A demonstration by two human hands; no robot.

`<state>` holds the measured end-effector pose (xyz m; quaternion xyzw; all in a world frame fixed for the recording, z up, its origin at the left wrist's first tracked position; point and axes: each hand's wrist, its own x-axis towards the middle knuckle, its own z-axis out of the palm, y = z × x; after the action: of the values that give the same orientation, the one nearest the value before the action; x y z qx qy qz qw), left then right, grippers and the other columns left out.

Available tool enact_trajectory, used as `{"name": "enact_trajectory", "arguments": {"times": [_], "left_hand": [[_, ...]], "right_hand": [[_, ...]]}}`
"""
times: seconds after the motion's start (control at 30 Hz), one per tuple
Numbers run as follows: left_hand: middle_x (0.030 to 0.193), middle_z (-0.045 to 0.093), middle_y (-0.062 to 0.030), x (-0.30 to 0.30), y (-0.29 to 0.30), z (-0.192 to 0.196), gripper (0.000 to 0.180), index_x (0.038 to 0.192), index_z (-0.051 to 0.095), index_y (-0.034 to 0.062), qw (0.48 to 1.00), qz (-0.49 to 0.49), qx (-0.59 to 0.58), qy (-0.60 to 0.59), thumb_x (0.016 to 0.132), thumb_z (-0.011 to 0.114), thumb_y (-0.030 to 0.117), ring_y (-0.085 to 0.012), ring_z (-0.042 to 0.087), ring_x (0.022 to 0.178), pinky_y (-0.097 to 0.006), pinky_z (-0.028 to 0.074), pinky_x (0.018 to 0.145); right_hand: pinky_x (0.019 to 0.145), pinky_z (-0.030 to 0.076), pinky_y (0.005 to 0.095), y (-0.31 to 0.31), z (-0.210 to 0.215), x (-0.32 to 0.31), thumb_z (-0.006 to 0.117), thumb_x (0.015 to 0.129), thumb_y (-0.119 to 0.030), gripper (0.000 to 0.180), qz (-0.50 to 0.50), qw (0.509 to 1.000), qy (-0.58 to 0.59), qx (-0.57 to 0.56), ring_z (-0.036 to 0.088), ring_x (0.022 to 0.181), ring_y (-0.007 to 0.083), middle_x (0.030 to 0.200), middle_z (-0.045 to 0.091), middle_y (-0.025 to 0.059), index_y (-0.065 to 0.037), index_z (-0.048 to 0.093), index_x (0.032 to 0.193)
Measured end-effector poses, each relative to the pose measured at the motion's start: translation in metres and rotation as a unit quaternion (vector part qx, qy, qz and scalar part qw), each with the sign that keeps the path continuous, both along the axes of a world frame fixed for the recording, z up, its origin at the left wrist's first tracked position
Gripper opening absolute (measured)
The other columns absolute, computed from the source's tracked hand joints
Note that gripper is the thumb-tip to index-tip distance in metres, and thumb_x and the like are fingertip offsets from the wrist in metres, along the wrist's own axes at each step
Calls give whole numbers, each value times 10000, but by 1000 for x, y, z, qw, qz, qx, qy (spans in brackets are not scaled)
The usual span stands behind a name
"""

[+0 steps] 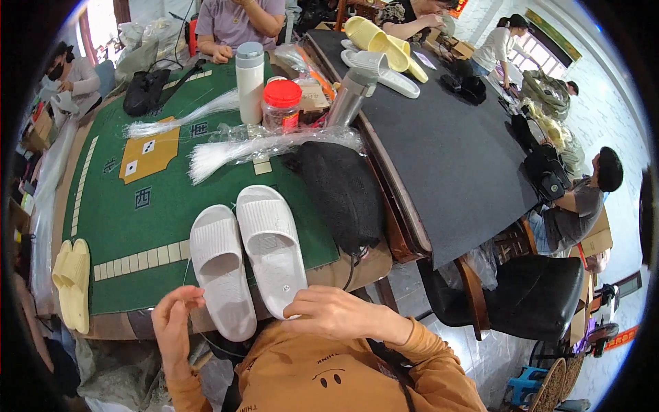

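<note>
Now, white slippers point(266, 218): two, side by side at the near edge of the green mat point(110, 213).
Toes: both point away from the person, long axes running front to back, far ends leaning slightly left.
Right hand point(333, 310): fingers touch the right slipper's heel and hide part of its rim; how firmly they grip cannot be told.
Left hand point(176, 321): fingers bent, beside the left slipper near a thin strand point(187, 271); whether they pinch it cannot be told.
Crowding in: one black bag point(340, 196) just right, one strip bundle point(226, 152) beyond the toes.
Farther back: a second bundle point(185, 118), one white bottle point(249, 86), one red-lidded jar point(281, 110), one metal flask point(349, 101).
Mat's left: two cream slippers point(77, 281).
Dark table point(446, 151): two yellow slippers point(367, 36), two pale slippers point(398, 84).
</note>
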<state>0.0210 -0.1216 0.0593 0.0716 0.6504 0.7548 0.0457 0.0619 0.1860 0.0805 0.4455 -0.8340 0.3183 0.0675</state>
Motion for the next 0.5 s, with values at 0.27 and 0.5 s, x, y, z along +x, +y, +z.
{"name": "enact_trajectory", "arguments": {"times": [0.27,0.5], "left_hand": [[959,679,-59,3,33,8,205,1072,602,-17,990,-44,-129,-28,968,431,26,-90,553,669,-227,465,638],[854,629,-124,8,41,-11,179,1045,578,-16,951,-30,-302,59,897,481,-42,-198,596,682,-290,471,645]], "right_hand": [[731,523,337,-3,1,-6,611,708,-72,275,-49,999,12,11,615,869,252,974,622,94,-26,626,978],[739,526,348,-10,-8,-19,624,696,-43,284,-41,999,-31,13,625,865,252,978,638,88,-18,626,979]]}}
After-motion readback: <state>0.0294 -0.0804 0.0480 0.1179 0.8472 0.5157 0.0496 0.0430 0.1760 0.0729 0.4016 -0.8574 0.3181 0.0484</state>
